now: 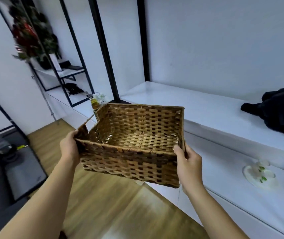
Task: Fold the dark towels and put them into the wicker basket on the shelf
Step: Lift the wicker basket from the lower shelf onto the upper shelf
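Note:
An empty brown wicker basket (134,137) hangs in the air in front of me, above the wooden floor and just left of the white shelf (198,104). My left hand (69,149) grips its near left corner. My right hand (188,161) grips its near right corner. The basket tilts a little, with its open top toward me. A heap of dark towels (282,111) lies unfolded on the shelf at the far right, partly cut off by the frame edge.
Black metal uprights (103,49) frame the shelf. A lower white ledge carries a pale dish with green bits (260,175). Glass bottles (95,100) stand behind the basket. At the far left are a decorated tree (32,37) and dark equipment (5,150) on the floor.

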